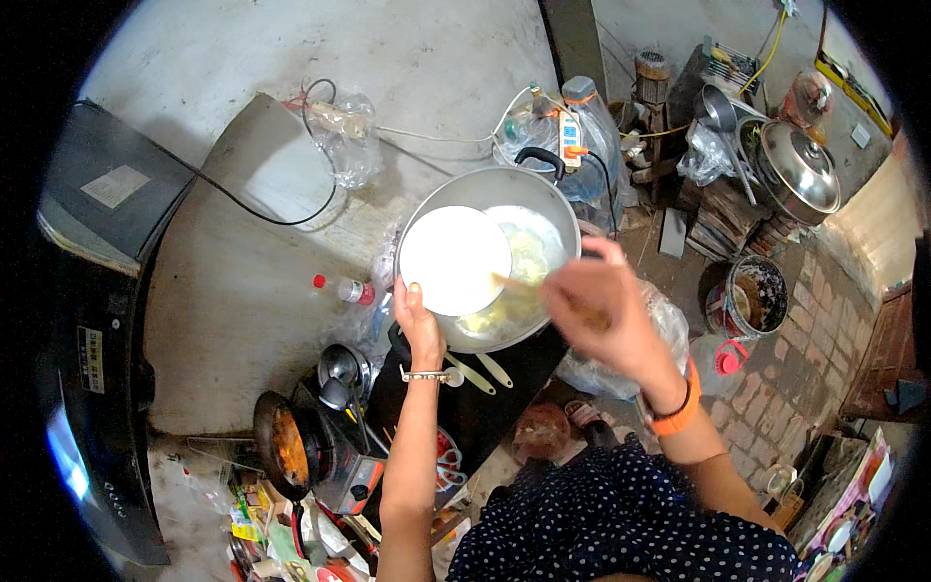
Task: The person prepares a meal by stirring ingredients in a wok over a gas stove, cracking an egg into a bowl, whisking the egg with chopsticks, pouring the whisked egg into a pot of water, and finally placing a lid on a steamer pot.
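A large metal pot (564, 218) with black handles holds pale yellow-green food in whitish liquid. My left hand (422, 320) grips the rim of a round white bowl or plate (454, 258), tilted over the pot's left part; glare hides what is in it. My right hand (604, 309), blurred, is closed around a light wooden stick-like utensil (509, 282), whose tip lies at the right edge of the white dish. Whether it is a pair of chopsticks I cannot tell.
A frying pan with orange food (291, 444) stands at the lower left beside ladles (336, 393). Behind the pot are a power strip (569, 138) and bagged bottles. Right: a lidded pot (800, 171) and a dirty bucket (748, 298). A red-capped bottle (355, 291) lies left.
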{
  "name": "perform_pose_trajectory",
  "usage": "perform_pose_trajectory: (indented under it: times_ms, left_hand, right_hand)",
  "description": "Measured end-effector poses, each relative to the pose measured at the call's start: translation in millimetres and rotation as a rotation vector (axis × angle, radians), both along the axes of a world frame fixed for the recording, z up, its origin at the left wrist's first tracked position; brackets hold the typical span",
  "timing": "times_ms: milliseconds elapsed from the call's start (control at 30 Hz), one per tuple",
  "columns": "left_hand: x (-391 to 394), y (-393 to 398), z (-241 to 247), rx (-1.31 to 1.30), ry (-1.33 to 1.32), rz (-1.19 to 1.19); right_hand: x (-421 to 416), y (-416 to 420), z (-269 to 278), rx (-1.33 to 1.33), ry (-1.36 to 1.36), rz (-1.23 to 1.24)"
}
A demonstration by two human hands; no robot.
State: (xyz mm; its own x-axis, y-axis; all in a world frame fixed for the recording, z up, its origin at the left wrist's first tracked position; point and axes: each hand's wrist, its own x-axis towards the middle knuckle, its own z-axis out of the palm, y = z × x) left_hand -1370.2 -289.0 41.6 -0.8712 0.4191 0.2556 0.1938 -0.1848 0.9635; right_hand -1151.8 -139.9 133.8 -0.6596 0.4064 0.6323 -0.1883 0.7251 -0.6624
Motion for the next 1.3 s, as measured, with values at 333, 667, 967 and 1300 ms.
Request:
perform_pose_trajectory:
  times_ms: [333,667,967,1300]
  left_hand:
    - [6,5,-4,0.099,-0.056,0.041]
    - [2,2,-6,0.024,0.052,0.072]
    - [0,5,-6,0.019,0.085,0.100]
    - [2,9,1,-0.017,0.114,0.114]
  right_hand:
    - [3,-30,-3,0.163,-0.015,0.076]
    - [3,-16,1,0.253,-0.138,0.097]
    - [2,-10,3,0.301,-0.135,0.110]
    - [-1,-22,9,0.355,-0.110,0.168]
